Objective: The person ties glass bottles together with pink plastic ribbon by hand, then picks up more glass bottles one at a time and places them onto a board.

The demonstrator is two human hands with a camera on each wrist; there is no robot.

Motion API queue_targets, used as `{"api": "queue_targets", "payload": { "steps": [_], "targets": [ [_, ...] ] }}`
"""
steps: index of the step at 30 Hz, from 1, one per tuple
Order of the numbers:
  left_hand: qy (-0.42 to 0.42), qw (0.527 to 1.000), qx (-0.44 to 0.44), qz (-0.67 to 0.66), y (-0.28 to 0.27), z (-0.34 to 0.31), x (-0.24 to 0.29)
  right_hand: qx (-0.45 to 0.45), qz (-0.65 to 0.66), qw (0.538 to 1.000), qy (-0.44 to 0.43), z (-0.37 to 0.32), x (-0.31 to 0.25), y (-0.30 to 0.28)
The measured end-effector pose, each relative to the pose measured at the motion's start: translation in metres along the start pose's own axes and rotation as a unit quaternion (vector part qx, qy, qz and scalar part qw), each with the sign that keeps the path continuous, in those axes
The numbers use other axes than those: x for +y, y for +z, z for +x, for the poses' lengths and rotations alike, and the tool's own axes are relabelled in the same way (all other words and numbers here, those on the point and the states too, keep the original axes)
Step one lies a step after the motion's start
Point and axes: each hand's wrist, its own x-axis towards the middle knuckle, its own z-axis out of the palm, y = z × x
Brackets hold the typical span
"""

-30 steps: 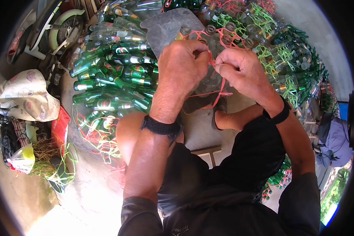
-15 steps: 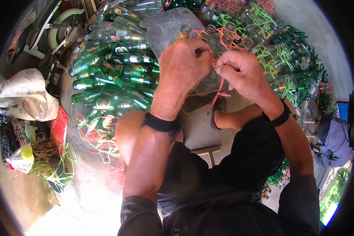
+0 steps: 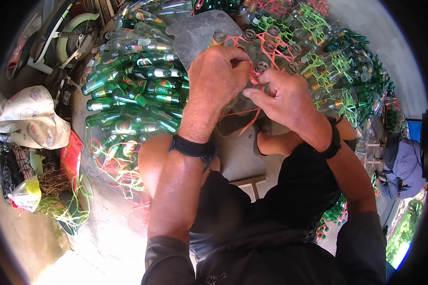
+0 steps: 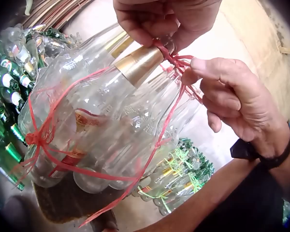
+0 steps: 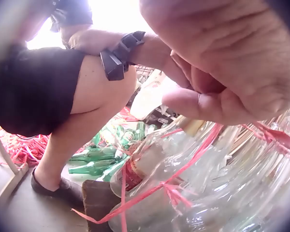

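Observation:
A bundle of clear glass bottles (image 4: 121,125) stands before me, bound with red plastic string (image 4: 166,123). In the head view my left hand (image 3: 218,73) bends over the bottle necks and pinches the string beside one neck. The left wrist view shows these fingertips at a red knot, right by a bottle with gold neck foil (image 4: 140,66). My right hand (image 3: 290,99) is close beside it, thumb and forefinger at the short strands coming off the knot. A long tail of string hangs below, across the bottles' sides. In the right wrist view my right palm (image 5: 237,53) covers the knot.
Green bottles (image 3: 142,85) lie piled on the left. More bottles tied with green string (image 3: 330,71) stand at the right. A grey board (image 3: 199,35) lies behind the bundle. Loose red and green string (image 3: 123,166) lies by my knee; a bicycle wheel (image 3: 78,40) stands far left.
My right hand has shifted slightly down and left, its thumb now spread farther from the forefinger. The string hanging under the hands has swung left. My left hand keeps its pinch.

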Motion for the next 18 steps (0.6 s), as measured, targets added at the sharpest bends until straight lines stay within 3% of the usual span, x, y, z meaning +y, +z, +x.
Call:
{"api": "queue_targets", "payload": {
  "steps": [8, 11, 13, 14, 16, 18],
  "targets": [
    [0.015, 1.0, 0.0, 0.001, 0.002, 0.001, -0.001, 0.057, -0.16, 0.978, -0.121, 0.013, 0.0, 0.008],
    [0.007, 1.0, 0.017, -0.015, 0.001, 0.0, 0.001, 0.033, -0.143, 0.982, -0.117, 0.012, 0.001, 0.01],
    [0.011, 1.0, -0.012, -0.006, -0.002, -0.001, -0.001, 0.002, -0.017, 0.995, -0.099, 0.011, 0.005, 0.009],
    [0.011, 1.0, -0.011, -0.007, -0.003, -0.001, 0.0, 0.002, -0.017, 0.995, -0.099, 0.009, 0.003, 0.007],
    [0.008, 1.0, -0.021, -0.003, -0.004, -0.001, 0.002, -0.074, 0.083, 0.992, -0.053, 0.0, -0.008, 0.0],
    [0.009, 1.0, -0.023, -0.011, -0.004, -0.001, 0.0, -0.073, 0.077, 0.993, -0.059, -0.005, -0.008, 0.0]
  ]
}}
